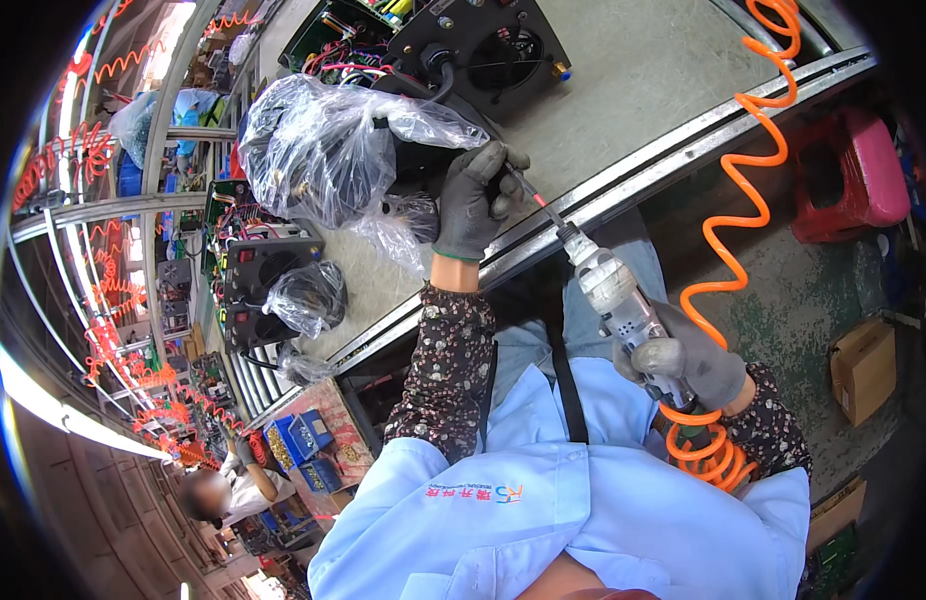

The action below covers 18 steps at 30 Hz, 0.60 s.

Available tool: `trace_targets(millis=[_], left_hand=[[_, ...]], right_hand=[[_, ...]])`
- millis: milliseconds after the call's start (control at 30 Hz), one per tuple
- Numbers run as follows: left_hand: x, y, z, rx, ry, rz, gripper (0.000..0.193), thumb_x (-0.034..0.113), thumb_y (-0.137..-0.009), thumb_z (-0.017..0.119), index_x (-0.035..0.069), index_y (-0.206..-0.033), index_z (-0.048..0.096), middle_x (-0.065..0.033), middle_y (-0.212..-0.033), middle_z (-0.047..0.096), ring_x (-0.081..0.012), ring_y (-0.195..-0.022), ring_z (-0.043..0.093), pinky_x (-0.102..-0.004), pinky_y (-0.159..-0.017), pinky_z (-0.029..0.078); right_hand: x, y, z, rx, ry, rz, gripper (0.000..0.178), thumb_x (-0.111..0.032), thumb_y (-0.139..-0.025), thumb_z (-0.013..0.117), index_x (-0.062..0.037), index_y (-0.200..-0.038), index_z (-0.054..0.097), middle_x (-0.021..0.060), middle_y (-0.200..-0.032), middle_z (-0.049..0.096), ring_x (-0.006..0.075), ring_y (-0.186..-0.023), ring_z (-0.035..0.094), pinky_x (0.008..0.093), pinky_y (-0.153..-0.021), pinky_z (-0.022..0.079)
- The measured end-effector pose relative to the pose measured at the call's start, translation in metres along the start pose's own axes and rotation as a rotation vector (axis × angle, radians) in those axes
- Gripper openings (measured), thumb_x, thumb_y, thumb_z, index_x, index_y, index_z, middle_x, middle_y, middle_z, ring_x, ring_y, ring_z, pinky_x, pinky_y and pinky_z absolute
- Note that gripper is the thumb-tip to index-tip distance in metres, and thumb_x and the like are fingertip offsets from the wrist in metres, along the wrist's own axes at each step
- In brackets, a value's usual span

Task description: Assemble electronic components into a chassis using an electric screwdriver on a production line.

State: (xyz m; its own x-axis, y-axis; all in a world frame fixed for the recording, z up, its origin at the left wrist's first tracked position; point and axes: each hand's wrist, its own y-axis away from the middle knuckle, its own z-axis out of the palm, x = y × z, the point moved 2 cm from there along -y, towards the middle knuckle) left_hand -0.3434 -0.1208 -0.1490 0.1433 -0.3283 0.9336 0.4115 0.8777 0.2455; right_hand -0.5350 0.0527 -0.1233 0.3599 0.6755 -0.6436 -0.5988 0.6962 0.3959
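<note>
My right hand (698, 360), in a grey glove, is wrapped round the body of a pneumatic screwdriver (608, 285). An orange coiled air hose (728, 260) runs from its rear end. The long thin bit (538, 195), with a reddish part on it, points up and left over the bench edge toward my left hand (473, 200). That hand, also gloved, has its fingers curled closed near the bit's tip; what they pinch is hidden. Just left of it lies a clear plastic bag (323, 150) over dark parts, touching a black fan panel (498, 55) with a thick cable.
A metal rail (673, 155) edges the bench. Further left stand another open unit (258, 290) and blue bins of small parts (308, 435). Beyond the bench are a red stool (853, 175) and a cardboard box (863, 370). Another person (248, 490) works at the far lower left.
</note>
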Motion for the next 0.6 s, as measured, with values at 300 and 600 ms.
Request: trace_targets(millis=[300, 600], left_hand=[[-0.011, 0.003, 0.015, 0.02, 0.377, -0.108, 0.039, 0.034, -0.088, 0.046, -0.003, -0.1, 0.051, 0.0033, -0.056, 0.035, -0.005, -0.04, 0.028, -0.0173, -0.036, 0.021], [-0.021, 0.023, 0.004, 0.007, 0.518, -0.137, 0.029, 0.028, -0.086, 0.049, 0.001, -0.096, 0.052, 0.0051, -0.055, 0.028, -0.0051, -0.04, 0.027, -0.0176, -0.036, 0.023]], right_hand=[[-0.012, -0.043, 0.019, 0.214, 0.14, -0.315, 0.045, -0.019, -0.072, 0.06, -0.0014, -0.111, 0.046, 0.0009, -0.082, 0.048, 0.0069, -0.069, 0.043, 0.0205, -0.06, 0.038], [-0.031, -0.058, 0.022, 0.174, 0.024, -0.348, 0.044, -0.022, -0.071, 0.067, 0.0004, -0.104, 0.049, 0.0034, -0.087, 0.05, 0.0078, -0.077, 0.046, 0.0218, -0.068, 0.041]])
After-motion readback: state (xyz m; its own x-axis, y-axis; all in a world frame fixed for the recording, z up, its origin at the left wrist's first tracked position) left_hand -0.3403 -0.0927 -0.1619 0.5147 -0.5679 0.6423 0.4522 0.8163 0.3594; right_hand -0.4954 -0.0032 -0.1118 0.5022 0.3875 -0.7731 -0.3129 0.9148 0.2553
